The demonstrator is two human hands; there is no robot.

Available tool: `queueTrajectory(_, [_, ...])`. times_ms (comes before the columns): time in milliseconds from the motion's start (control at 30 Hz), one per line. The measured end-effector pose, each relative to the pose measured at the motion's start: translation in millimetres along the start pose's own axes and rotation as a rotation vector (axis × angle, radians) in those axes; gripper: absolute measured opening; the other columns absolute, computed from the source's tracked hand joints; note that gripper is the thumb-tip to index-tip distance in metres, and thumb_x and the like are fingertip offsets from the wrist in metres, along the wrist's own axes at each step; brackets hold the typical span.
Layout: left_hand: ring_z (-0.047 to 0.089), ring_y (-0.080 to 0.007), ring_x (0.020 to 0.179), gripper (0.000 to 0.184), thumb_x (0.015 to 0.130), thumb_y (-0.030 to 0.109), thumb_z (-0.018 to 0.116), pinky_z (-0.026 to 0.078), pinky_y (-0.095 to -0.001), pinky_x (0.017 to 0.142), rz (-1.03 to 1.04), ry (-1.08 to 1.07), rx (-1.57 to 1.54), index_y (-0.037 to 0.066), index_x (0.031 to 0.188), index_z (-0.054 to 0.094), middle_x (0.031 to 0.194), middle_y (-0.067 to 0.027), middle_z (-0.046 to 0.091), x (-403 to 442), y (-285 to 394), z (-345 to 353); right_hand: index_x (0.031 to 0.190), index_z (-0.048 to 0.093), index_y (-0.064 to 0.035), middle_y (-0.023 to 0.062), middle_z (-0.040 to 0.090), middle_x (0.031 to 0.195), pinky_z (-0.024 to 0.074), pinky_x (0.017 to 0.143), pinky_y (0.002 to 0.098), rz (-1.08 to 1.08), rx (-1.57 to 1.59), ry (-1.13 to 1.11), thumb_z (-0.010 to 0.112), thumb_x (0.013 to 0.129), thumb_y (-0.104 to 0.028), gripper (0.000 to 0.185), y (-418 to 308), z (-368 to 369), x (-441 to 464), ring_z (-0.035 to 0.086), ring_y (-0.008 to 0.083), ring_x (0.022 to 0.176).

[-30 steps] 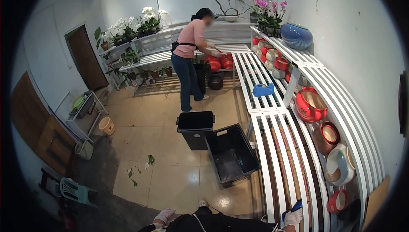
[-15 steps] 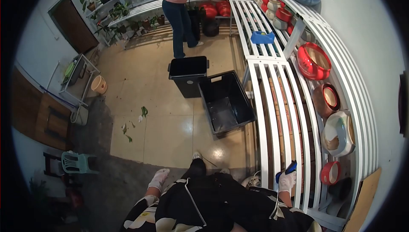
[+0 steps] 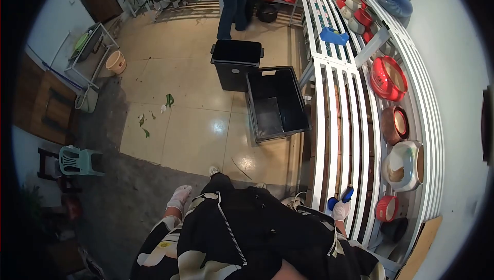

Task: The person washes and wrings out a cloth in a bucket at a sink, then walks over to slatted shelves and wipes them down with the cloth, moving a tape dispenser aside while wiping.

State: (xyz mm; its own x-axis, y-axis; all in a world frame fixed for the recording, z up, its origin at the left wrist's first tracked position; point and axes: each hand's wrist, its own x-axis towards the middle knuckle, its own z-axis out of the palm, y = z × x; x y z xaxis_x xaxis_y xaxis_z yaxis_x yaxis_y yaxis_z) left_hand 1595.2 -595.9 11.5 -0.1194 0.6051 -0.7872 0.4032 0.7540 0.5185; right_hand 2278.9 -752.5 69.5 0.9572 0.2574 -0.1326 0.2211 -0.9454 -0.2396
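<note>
My left hand (image 3: 179, 199), in a white glove, hangs beside my dark patterned clothing over the grey floor. Its fingers look loosely extended, and I see nothing in them. My right hand (image 3: 341, 211), gloved too, is closed around a blue tool with some black on it (image 3: 348, 194). Parts of that tool stick out on both sides of the fingers; its exact kind is unclear. It is held over the near end of a white slatted bench (image 3: 318, 141).
A black bin (image 3: 234, 69) and an open black crate (image 3: 278, 133) stand ahead. Red pots (image 3: 386, 77) and other pots line the right shelf. A blue tray (image 3: 334, 36) lies on the bench. Leaves (image 3: 170, 100) litter the floor. A person (image 3: 229, 7) stands at the back.
The view has tilted down and shifted forward, so the bin and crate appear higher and the person's upper body is mostly cut off. The blue tool stays in my right hand.
</note>
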Motion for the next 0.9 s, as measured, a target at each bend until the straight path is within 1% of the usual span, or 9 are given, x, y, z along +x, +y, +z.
queueTrajectory(67, [0.059, -0.0153, 0.082, 0.027, 0.093, 0.029, 0.059, 0.049, -0.0329, 0.076, 0.058, -0.015, 0.092, 0.006, 0.107, 0.063, 0.092, -0.0043, 0.066, 6, 14, -19, 0.130, 0.049, 0.0040, 0.0233, 0.065, 0.108, 0.0493, 0.088, 0.0446, 0.018, 0.178, 0.040, 0.063, 0.083, -0.023, 0.056, 18, 21, 20, 0.063, 0.0388, 0.099])
queueTrajectory(100, [0.058, -0.0152, 0.081, 0.027, 0.093, 0.030, 0.059, 0.048, -0.0326, 0.074, 0.058, 0.001, 0.030, 0.007, 0.107, 0.063, 0.091, -0.0036, 0.065, 14, 17, -27, 0.128, 0.050, 0.0042, 0.0205, 0.067, 0.102, 0.0509, 0.083, 0.0413, 0.033, 0.238, 0.112, 0.061, 0.086, -0.019, 0.049, 14, 26, 19, 0.066, 0.0339, 0.093])
queueTrajectory(200, [0.055, -0.0133, 0.074, 0.026, 0.092, 0.030, 0.060, 0.045, -0.0303, 0.068, 0.071, 0.046, -0.127, 0.007, 0.102, 0.063, 0.085, -0.0013, 0.063, 35, 31, -50, 0.128, 0.051, 0.0037, 0.0168, 0.067, 0.102, 0.0518, 0.080, 0.0364, -0.020, 0.459, 0.136, 0.058, 0.088, -0.014, 0.044, -5, 32, 14, 0.066, 0.0276, 0.090])
queueTrajectory(267, [0.051, -0.0099, 0.066, 0.026, 0.092, 0.029, 0.060, 0.043, -0.0268, 0.062, 0.100, 0.081, -0.192, 0.004, 0.096, 0.066, 0.077, 0.0006, 0.060, 29, 54, -65, 0.134, 0.045, 0.0023, 0.0145, 0.064, 0.109, 0.0528, 0.077, 0.0320, -0.098, 0.588, 0.114, 0.058, 0.089, -0.009, 0.049, -58, 4, -23, 0.064, 0.0238, 0.090])
queueTrajectory(367, [0.052, -0.0094, 0.067, 0.026, 0.092, 0.029, 0.060, 0.043, -0.0258, 0.064, 0.119, 0.055, -0.278, 0.003, 0.096, 0.066, 0.077, 0.0005, 0.061, 39, 54, -88, 0.137, 0.043, 0.0010, 0.0122, 0.062, 0.111, 0.0536, 0.074, 0.0317, -0.145, 0.827, 0.109, 0.057, 0.089, -0.005, 0.050, -85, 20, -21, 0.063, 0.0209, 0.090])
queueTrajectory(467, [0.057, -0.0160, 0.076, 0.027, 0.092, 0.034, 0.058, 0.046, -0.0318, 0.068, 0.048, -0.029, -0.259, 0.008, 0.100, 0.065, 0.087, -0.0030, 0.065, 82, 4, -112, 0.129, 0.049, 0.0011, 0.0099, 0.062, 0.107, 0.0537, 0.070, 0.0300, -0.158, 0.833, 0.065, 0.057, 0.091, -0.005, 0.039, -125, 14, -38, 0.062, 0.0180, 0.084])
queueTrajectory(500, [0.058, -0.0169, 0.076, 0.028, 0.092, 0.034, 0.057, 0.046, -0.0323, 0.069, 0.066, -0.017, -0.193, 0.007, 0.099, 0.065, 0.086, -0.0037, 0.066, 82, -9, -117, 0.133, 0.046, 0.0022, 0.0138, 0.060, 0.117, 0.0492, 0.088, 0.0336, -0.113, 0.912, -0.013, 0.056, 0.089, -0.003, 0.045, -157, -9, -70, 0.060, 0.0227, 0.101])
queueTrajectory(767, [0.061, -0.0192, 0.079, 0.031, 0.090, 0.032, 0.054, 0.049, -0.0329, 0.074, 0.247, 0.118, 0.005, 0.004, 0.094, 0.067, 0.083, -0.0102, 0.066, 81, -62, -169, 0.135, 0.044, 0.0019, 0.0153, 0.059, 0.121, 0.0513, 0.089, 0.0349, -0.060, 0.987, 0.030, 0.053, 0.088, 0.002, 0.048, -170, -1, -122, 0.062, 0.0244, 0.103])
queueTrajectory(900, [0.057, -0.0151, 0.076, 0.033, 0.089, 0.030, 0.062, 0.046, -0.0310, 0.068, 0.024, 0.025, -0.258, 0.003, 0.108, 0.065, 0.091, -0.0055, 0.066, 103, -74, -178, 0.131, 0.048, 0.0021, 0.0157, 0.060, 0.118, 0.0532, 0.086, 0.0355, 0.052, 1.038, 0.076, 0.055, 0.087, 0.001, 0.044, -158, -1, -132, 0.064, 0.0256, 0.101])
